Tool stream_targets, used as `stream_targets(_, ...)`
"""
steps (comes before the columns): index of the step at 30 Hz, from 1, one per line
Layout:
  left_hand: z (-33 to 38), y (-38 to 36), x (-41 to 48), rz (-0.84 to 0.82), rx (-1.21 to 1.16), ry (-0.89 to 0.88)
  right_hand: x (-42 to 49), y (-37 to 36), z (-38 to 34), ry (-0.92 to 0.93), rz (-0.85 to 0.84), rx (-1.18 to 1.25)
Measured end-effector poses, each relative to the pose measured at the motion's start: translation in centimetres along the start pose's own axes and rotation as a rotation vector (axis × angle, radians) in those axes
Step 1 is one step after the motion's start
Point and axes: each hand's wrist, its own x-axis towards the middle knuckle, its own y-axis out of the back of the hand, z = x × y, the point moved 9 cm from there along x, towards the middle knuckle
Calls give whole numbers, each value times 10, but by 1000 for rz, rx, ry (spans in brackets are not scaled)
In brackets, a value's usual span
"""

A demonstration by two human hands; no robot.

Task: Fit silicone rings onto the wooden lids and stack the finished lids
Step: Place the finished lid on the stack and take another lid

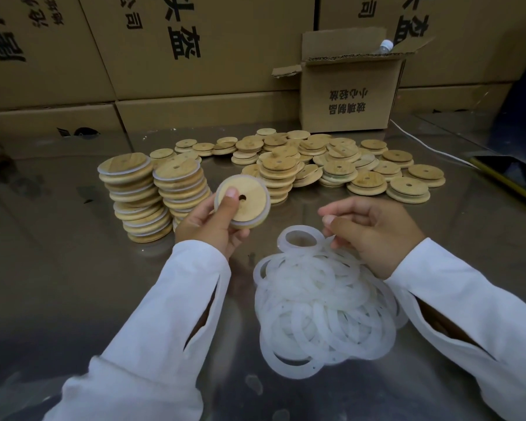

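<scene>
The left hand [213, 229] is gripping a ring-fitted wooden lid [252, 211], with the thumb pressing its face. The finished stacks [134, 189] are standing just left of it, nearer this hand. The right hand [374, 235] is curling over the silicone ring heap [322, 305], and I cannot tell whether its fingers are pinching one.

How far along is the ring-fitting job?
Done: two stacks of ringed round wooden lids at left. In hand: left hand grips a ringed wooden lid; right hand curls at the pile of translucent white silicone rings, grip unclear. Remaining: many bare wooden lids behind.
</scene>
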Motion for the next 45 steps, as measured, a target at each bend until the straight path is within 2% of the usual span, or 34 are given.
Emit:
stream_targets(5, -14, 8, 8, 117, -45, 196, 1, -2, 1, -6, -15, 2)
stream_targets(11, -19, -6, 13, 77, -137, 296, 3, -4, 5, -27, -24, -9)
stream_targets(20, -19, -2, 23, 81, -21, 173, 2, -6, 6, -33, -29, -16)
stream_targets(27, -20, 9, 27, 184, 143, 116, 2, -8, 8, -36, -27, -17)
stream_targets(31, -20, 8, 27, 185, 131, 108, 3, -9, 9, -37, -30, -15)
stream_targets(38, -21, -4, 24, 79, 110, 148, 3, -6, 5, 18, 0, -12)
stream_targets(42, -6, -13, 18, 14, 266, -27, 6, -4, 6, 44, 7, -24)
stream_targets(45, -5, -33, 5, -152, 364, -104, 10, -3, 5, 62, 23, -51)
